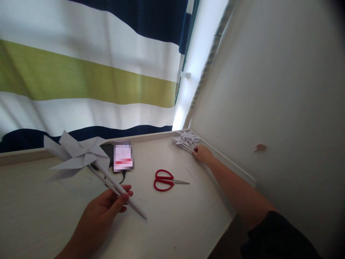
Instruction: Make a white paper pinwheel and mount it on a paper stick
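Note:
White paper pinwheels point(88, 154) with rolled paper sticks are in my left hand point(107, 208). Its thumb and fingers are closed around the sticks, and the folded blades point to the upper left, above the table. At least two sticks show; the overlapping blades hide the exact number. At the far right corner, more white paper pinwheels point(185, 138) lie in a pile. My right hand point(203, 154) reaches out to them, its fingers closed at the lower end of their sticks. How many sticks it grips is hidden.
Red-handled scissors point(164, 180) lie on the white table point(161, 223) between my hands, blades pointing right. Behind them is a phone-like device with a blurred screen point(123, 157) and a dark cable point(124, 177). A raised rim, striped curtain point(107, 79) and wall point(269, 90) border the table.

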The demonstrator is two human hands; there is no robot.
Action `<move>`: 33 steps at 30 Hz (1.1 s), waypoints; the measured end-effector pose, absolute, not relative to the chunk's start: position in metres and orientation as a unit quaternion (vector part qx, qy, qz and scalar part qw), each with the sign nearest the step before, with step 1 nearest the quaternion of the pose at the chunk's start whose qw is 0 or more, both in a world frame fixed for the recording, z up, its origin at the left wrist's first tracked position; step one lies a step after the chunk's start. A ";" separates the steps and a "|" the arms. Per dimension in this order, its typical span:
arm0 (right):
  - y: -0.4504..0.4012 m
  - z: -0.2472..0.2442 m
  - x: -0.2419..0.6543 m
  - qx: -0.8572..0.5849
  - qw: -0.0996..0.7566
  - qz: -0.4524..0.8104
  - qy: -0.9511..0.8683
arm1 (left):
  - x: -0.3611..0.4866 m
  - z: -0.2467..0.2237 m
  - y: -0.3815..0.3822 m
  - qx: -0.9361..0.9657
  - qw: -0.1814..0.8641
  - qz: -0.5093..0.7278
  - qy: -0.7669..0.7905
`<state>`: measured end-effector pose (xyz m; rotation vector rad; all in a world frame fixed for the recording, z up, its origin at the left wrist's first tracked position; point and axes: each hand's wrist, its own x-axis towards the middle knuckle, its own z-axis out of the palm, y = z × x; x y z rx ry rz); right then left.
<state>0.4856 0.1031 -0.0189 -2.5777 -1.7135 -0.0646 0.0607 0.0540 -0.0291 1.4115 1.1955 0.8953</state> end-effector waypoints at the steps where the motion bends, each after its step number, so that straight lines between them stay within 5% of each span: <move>1: 0.104 -0.020 0.485 -0.832 0.019 -0.022 -0.554 | 0.061 -0.028 0.054 0.587 0.518 0.371 0.499; 33: 0.110 -0.025 0.482 -0.836 -0.008 -0.001 -0.548 | 0.061 -0.027 0.051 0.570 0.553 0.363 0.488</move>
